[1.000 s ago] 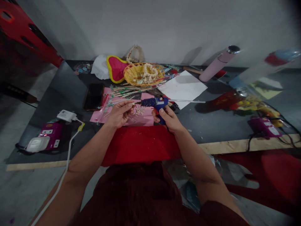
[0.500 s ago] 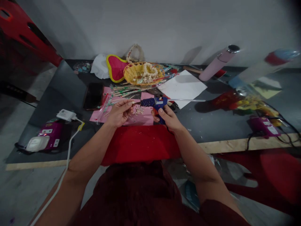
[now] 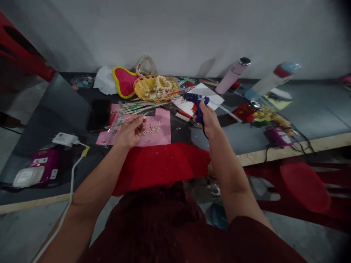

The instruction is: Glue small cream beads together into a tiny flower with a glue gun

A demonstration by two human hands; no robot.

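Observation:
In the head view my right hand [image 3: 207, 117] grips a blue hot glue gun [image 3: 202, 99] by its handle. The nozzle points left over a white paper [image 3: 218, 98], and a clear glue stick [image 3: 229, 111] sticks out of the back. My left hand [image 3: 132, 129] is closed in a pinch at the pink paper. A small thin pale piece [image 3: 145, 117] shows at its fingertips; its kind is too small to tell. Beside those fingers a small heap of pale bits [image 3: 154, 128] lies on the pink paper [image 3: 163, 126].
Behind are thin sticks [image 3: 139, 106], a wicker basket [image 3: 142, 87] and a pink-and-yellow shape [image 3: 124, 82]. A phone [image 3: 99, 115] and purple power socket [image 3: 44, 162] lie left. Right stand a pink flask [image 3: 231, 76], a can [image 3: 245, 109] and a bottle [image 3: 271, 80].
The glue gun has moved away from my left hand, to the right and back over the white paper. My left hand stays pinched near the pale bits. The view has shifted slightly.

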